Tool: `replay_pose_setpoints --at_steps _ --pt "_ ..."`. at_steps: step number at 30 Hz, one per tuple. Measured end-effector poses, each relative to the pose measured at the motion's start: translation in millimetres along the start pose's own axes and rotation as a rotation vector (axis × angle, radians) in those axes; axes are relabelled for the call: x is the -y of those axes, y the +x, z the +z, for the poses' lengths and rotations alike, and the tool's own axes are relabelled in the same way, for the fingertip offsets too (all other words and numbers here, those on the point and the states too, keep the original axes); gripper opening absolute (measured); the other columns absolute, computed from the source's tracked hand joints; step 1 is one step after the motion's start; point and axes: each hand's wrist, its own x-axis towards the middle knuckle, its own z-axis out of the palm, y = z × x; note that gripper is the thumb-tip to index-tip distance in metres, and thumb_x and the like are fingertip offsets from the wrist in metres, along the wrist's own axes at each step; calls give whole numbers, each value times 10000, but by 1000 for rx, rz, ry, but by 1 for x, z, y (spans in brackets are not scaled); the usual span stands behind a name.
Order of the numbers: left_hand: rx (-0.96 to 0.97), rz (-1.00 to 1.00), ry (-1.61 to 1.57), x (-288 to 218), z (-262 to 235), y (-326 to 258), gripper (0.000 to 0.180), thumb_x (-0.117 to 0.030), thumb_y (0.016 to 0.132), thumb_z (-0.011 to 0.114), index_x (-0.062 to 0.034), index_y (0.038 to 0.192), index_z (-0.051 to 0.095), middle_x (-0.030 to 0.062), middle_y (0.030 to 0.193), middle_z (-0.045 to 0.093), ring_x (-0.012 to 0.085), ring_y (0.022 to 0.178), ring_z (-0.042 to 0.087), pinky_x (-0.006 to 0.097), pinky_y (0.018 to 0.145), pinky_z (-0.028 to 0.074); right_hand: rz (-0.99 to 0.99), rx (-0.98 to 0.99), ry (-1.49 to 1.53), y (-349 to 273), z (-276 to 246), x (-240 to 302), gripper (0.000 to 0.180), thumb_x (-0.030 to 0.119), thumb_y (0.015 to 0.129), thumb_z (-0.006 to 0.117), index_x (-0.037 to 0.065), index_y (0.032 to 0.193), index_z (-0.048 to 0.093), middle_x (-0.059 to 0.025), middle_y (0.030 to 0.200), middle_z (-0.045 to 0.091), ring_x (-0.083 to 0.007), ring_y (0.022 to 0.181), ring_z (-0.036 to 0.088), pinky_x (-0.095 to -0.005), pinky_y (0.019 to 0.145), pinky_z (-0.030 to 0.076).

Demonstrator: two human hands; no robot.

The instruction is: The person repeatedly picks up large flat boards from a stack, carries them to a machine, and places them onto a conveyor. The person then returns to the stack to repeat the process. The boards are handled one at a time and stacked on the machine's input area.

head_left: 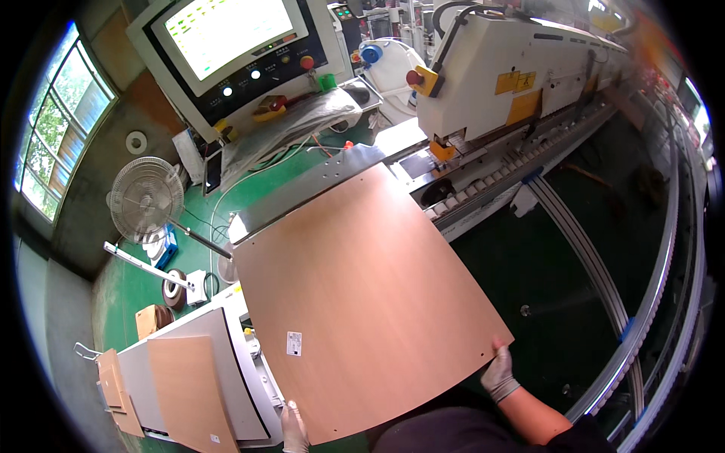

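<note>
A large wood-coloured panel [370, 294] with a small white label [294, 343] and small holes near its corners lies in front of me. My left hand [294, 429], in a light glove, grips its near left corner with the thumb on top. At the near right corner, my right hand [499, 375], also gloved, is closed on the edge, thumb above and the other fingers hidden beneath. The panel's far edge lies along a grey metal table [310, 192] beside a long white machine [483, 90].
Metal rails [589, 249] curve along the right. Further panels [185, 385] lie on a white surface at lower left. A fan [147, 198] stands at left, below a window. A control screen [226, 34] with buttons is at the back left. The machine's conveyor track [498, 170] runs rightward.
</note>
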Motion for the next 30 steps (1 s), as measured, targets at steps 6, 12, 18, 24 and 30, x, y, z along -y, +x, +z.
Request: replay_pose_setpoints --at_steps 6,12,18,24,30 --pt "-8 -67 -132 -1 22 20 494 -355 1148 426 84 1301 594 138 1214 679 210 1086 639 368 968 533 261 248 -806 -27 7 -43 493 424 1104 524 -17 1216 715 -50 1200 695 -155 1149 608 -326 1035 477" --pt "57 -120 -155 1 34 36 471 -307 1163 383 65 1407 539 137 1336 633 224 1213 598 375 1079 489 -23 157 -816 -9 -13 -59 479 405 1105 548 -46 1174 694 -94 1086 697 -183 1080 638 -357 984 517" --pt "146 27 143 -52 78 12 574 -442 1159 381 59 1343 591 133 1224 700 205 1084 679 361 936 569 1 -40 11 17 -26 -62 361 316 1087 575 75 1351 627 -72 1293 677 -220 1168 667 -425 1022 551" --pt "370 -180 34 -86 136 13 570 -449 1160 387 53 1331 596 91 1126 707 154 950 665 292 801 547 -29 -40 159 51 -17 7 516 462 1085 504 64 1403 588 -83 1342 666 -265 1232 649 -433 1068 528" --pt "466 7 160 -89 195 19 573 -472 1158 365 26 1310 604 93 1104 710 142 932 686 286 779 569 -145 -51 230 92 -31 62 522 426 1069 498 67 1441 566 -108 1409 630 -303 1303 603 -461 1121 484"
